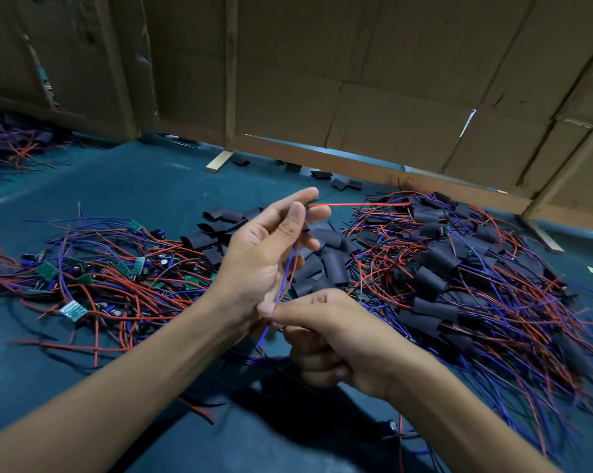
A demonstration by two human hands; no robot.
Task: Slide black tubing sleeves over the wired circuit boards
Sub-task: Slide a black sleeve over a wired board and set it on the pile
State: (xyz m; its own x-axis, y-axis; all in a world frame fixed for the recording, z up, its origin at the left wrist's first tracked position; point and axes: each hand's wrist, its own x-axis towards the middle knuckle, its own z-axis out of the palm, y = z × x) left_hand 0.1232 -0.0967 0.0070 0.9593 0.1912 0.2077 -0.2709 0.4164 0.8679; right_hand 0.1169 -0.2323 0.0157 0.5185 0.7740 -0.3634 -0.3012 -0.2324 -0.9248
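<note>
Motion blur hides any board from me — my right hand [325, 331] pinches the blue wire [285, 274] just below my left hand [271, 247]. Left fingers curl loosely around the red wire [359, 205], which juts rightward from them.

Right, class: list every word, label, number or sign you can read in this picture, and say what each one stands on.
No text can be read.
Green circuit boards in the left pile: any markings too small and blurred.
Cardboard panels behind: no legible print.
Black tubing sleeves: plain.
</note>
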